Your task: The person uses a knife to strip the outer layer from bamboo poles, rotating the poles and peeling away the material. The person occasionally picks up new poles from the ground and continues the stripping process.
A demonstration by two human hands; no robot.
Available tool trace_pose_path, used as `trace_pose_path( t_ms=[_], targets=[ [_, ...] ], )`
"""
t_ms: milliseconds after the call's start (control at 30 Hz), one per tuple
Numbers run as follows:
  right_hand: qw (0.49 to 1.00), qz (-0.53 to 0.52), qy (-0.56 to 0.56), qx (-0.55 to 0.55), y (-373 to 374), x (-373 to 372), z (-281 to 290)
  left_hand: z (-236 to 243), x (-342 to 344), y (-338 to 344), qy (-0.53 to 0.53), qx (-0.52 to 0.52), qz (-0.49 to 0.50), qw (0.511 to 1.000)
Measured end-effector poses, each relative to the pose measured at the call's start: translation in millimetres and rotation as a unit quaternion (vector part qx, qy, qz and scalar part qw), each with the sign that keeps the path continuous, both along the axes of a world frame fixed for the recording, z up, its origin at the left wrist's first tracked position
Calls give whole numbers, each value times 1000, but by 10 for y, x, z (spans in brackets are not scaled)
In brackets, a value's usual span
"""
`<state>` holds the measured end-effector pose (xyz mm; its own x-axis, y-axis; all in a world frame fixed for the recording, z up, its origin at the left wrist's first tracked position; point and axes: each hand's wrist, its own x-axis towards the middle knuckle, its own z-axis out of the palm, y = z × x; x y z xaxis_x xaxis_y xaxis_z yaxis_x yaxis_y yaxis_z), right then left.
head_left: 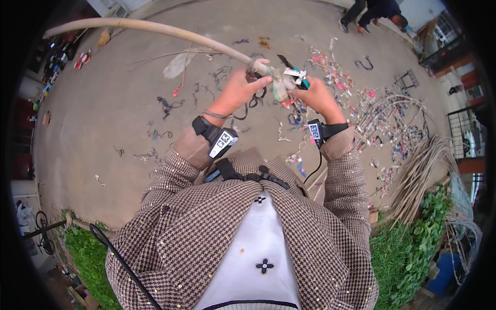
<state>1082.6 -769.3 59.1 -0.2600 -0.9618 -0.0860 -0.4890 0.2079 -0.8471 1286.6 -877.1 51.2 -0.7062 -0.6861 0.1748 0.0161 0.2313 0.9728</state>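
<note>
My left hand (238, 92) is closed around a long pale pole (155, 28) close to its near end. The pole reaches away to the far left in a gentle bend. Whitish and greenish strips of wrapping (280, 89) hang about that end, between my two hands. In my right hand (319, 97) is a knife with a teal handle (304, 81). Its dark blade points up and to the left, beside the pole's end. A white scrap (295, 74) lies against the knife. Dark strips (253, 101) dangle below my left hand.
Pink, white and dark scraps (338, 77) litter the concrete floor (103, 129). At right lie a bundle of thin poles (421, 173) and a small dark stool (407, 80). Another person (380, 11) bends down at the far right. Green plants (408, 253) grow near both lower sides.
</note>
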Motion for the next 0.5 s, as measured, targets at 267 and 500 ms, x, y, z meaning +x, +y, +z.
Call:
trace_pose_path(
  t_ms=[267, 500],
  targets=[
    [994, 74, -51, 67, 270, -271, 483, 516, -59, -64, -46, -155, -117, 980],
    [998, 49, -22, 43, 369, -370, 546, 567, -124, -550, 104, -256, 43, 960]
  ],
)
